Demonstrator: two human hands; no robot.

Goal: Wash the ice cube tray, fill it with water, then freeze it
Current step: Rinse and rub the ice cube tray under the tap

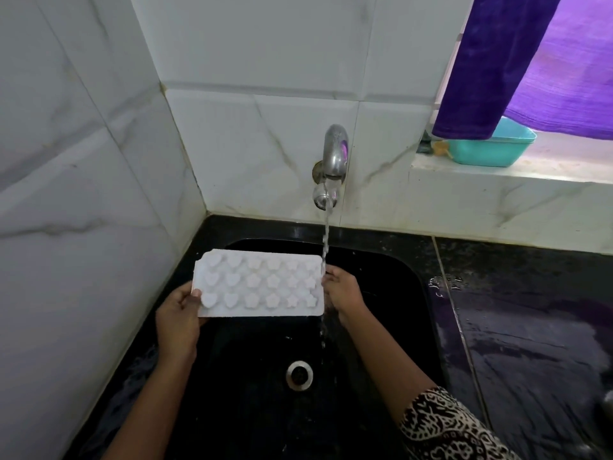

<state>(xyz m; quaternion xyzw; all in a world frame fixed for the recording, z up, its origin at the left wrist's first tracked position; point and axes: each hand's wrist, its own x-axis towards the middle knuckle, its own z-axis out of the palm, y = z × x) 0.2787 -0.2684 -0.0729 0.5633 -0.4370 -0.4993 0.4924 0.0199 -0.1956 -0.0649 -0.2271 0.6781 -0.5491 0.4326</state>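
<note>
Head view: left hand and right hand grip the tray by its ends. Washing, I'd say; next, cups under the stream.

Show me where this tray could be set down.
The wet black counter right of the sink is bare; so is the basin floor around the drain. The sill's left end is crowded by the teal tub.
</note>
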